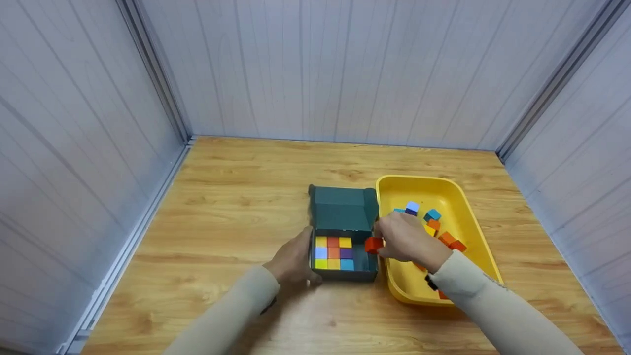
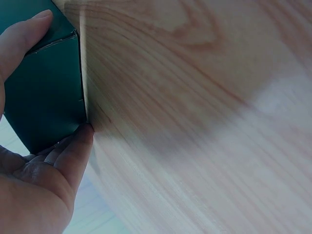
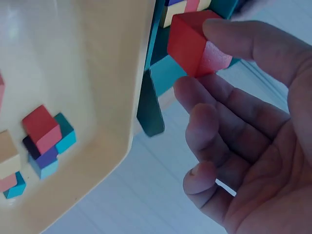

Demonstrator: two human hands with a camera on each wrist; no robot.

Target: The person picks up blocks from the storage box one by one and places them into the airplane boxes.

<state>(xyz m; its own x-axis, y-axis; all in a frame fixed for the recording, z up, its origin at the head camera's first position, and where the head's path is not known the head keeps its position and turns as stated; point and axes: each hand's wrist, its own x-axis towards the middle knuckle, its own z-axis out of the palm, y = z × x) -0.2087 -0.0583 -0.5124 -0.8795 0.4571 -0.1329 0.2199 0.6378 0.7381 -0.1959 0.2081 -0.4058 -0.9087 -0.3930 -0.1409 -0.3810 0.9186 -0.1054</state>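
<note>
A small dark green cardboard box (image 1: 345,275) sits on the table with its lid (image 1: 341,209) folded back. Inside, three columns of coloured cubes (image 1: 333,253) fill the left and middle, and bare floor shows along the right side. My left hand (image 1: 293,259) grips the box's left end; in the left wrist view its thumb (image 2: 24,39) lies on one face and its fingers (image 2: 73,161) on the opposite one. Between thumb and fingertips, my right hand (image 1: 406,239) pinches a red cube (image 3: 195,44), held over the bare right side of the box.
Right beside the box stands a yellow tray (image 1: 468,212) with loose cubes, among them a teal cube (image 1: 432,215) and an orange cube (image 1: 446,238). My right forearm crosses the tray's front part. White panel walls (image 1: 315,74) enclose the wooden table (image 1: 236,197) at the back and both sides.
</note>
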